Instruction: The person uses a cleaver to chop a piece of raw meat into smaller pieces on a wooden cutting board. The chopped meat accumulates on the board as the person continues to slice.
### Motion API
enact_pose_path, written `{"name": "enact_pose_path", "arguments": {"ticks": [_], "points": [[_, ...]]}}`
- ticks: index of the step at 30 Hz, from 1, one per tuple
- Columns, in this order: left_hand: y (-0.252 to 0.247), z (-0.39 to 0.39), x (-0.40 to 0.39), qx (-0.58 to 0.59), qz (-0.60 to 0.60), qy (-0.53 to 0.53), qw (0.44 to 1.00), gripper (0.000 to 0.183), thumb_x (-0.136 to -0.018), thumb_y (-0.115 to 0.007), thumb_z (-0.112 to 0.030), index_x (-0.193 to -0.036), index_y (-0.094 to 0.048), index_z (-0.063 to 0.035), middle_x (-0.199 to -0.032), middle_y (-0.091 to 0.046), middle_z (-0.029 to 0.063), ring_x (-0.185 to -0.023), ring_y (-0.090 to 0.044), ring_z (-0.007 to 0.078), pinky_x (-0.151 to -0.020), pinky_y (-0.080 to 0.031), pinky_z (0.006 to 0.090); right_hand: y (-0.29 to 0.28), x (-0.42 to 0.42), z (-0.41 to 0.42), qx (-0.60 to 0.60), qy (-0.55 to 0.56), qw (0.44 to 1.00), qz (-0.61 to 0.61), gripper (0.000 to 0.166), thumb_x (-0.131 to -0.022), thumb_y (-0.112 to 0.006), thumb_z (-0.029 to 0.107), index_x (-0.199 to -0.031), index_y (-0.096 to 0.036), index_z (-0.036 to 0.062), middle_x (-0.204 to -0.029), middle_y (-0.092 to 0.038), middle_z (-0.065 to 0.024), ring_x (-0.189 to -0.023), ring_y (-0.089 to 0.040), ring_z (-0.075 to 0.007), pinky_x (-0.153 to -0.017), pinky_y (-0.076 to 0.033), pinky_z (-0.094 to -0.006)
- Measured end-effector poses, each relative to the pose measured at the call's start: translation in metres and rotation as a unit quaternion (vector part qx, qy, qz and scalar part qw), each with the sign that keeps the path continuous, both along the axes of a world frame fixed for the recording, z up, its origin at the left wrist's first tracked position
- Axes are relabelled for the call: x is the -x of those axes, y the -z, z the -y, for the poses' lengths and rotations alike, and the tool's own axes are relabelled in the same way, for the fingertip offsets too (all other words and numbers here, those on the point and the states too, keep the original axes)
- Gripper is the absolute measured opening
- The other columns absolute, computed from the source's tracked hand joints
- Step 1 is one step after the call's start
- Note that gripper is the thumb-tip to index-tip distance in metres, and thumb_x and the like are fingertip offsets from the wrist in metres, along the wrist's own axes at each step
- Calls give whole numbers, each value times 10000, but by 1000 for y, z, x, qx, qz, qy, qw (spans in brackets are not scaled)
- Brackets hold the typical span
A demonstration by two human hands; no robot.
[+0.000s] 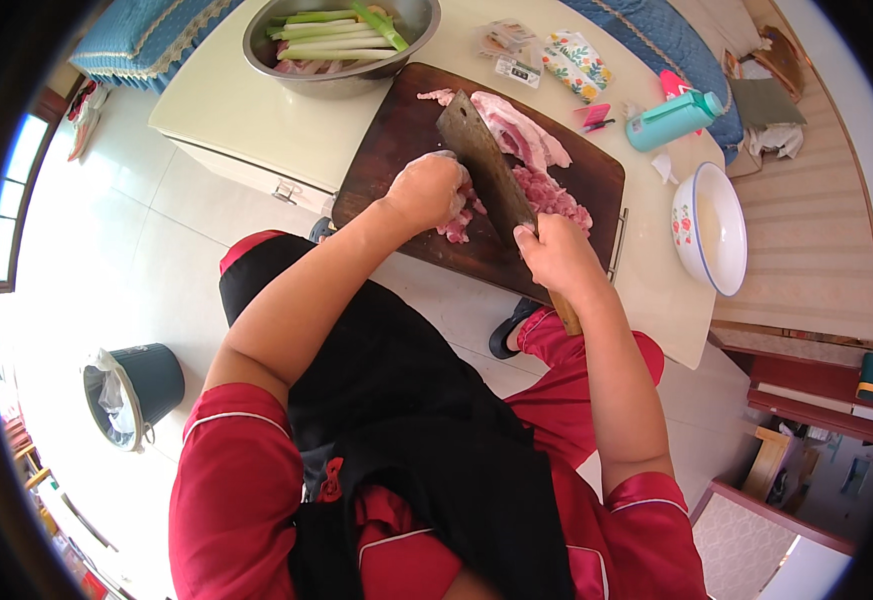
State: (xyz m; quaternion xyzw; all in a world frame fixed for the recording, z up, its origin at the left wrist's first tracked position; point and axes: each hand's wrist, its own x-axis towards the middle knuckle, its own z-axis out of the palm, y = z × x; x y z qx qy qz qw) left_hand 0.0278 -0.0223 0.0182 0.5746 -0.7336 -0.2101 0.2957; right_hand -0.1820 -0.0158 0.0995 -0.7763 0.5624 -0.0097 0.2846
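My right hand point(560, 251) grips the wooden handle point(565, 313) of a cleaver. Its broad, stained blade point(485, 161) slants across a dark wooden cutting board point(384, 161). Left of the blade, my left hand point(427, 189) is curled over small pieces of raw meat point(454, 226), its fingertips partly hidden. Beyond the blade lies a slab of raw pork with pale fat point(519, 127). A heap of cut raw meat point(552, 199) sits on the board to the right of the blade, near my right hand.
On the cream table point(234, 124) stand a steel bowl point(331, 84) with leek stalks point(339, 43) over meat, a turquoise bottle point(673, 121), a white enamel basin point(695, 229), clear plastic boxes point(507, 41) and a floral packet point(577, 66). A lined bin point(158, 382) is on the floor at left.
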Motion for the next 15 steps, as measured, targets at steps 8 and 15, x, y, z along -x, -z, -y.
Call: {"name": "enact_pose_path", "arguments": {"ticks": [8, 15], "points": [[12, 5, -2, -21, -17, 51, 998, 142, -762, -621, -122, -810, -748, -81, -834, -628, 154, -819, -620, 348, -780, -512, 419, -41, -51, 11, -101, 35, 988, -114, 335, -904, -553, 241, -838, -658, -70, -849, -647, -313, -856, -663, -416, -781, -499, -491], [4, 6, -5, -57, -53, 96, 992, 167, -728, -601, -104, -808, -743, -72, -835, -623, 174, -824, -621, 365, -771, -512, 429, -3, -56, 14, 75, 1, 993, -87, 333, -898, -536, 235, -906, -676, -66, -850, -663, -295, -860, -664, -423, -805, -518, -475]]}}
